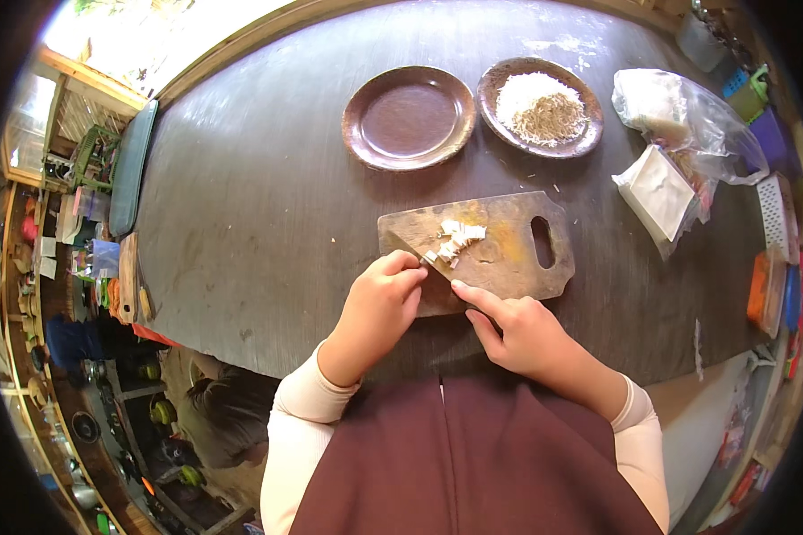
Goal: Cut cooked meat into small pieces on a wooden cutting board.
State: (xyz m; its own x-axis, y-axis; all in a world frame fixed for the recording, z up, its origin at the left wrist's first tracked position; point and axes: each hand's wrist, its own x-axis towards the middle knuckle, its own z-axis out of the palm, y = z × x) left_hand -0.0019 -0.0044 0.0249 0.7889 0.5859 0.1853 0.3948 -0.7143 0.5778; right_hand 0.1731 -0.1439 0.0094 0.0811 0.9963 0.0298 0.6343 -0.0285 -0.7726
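A worn wooden cutting board (502, 267) with a handle hole lies before me, bearing small cut pieces of white food (462, 237). At its near left part, my left hand (385, 287) pinches a small white piece close to the pile. My right hand (518, 328) is curled at the board's near edge, index finger stretched forward on what looks like a knife; its thin blade (423, 256) runs diagonally towards the upper left, passing by my left fingertips. The handle is hidden in my right hand. The exact kind of food cannot be told.
Beyond the board stand a bare brown plate (411, 117) and a brown plate (592, 137) heaped with white and tan shreds. Plastic bags (706, 134) and a white block in plastic (659, 187) lie right. Another wooden board (128, 277) is at the left edge; a person (224, 414) is lower left.
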